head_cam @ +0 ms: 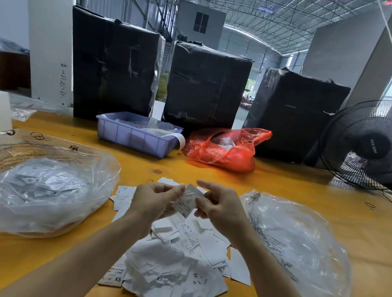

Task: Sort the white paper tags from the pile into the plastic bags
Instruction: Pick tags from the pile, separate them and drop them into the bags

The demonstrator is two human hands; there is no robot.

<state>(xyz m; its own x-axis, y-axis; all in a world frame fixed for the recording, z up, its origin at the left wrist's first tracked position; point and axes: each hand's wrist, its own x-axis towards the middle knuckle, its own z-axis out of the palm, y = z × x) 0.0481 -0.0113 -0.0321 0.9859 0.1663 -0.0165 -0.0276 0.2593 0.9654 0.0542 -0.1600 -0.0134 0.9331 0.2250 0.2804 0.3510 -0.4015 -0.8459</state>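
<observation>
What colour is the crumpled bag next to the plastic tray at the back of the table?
Translucent red-orange. The bag sits right of the lavender-blue tray, clearest in the head view.

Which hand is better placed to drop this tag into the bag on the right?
Right hand: it pinches the tag too and sits nearer the right bag; the left hand would cross over.

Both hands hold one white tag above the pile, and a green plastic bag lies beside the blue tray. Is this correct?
Not quite: the head view shows the plastic bag beside the blue tray is red, not green. The left hand and right hand do hold one white tag above the pile.
</observation>
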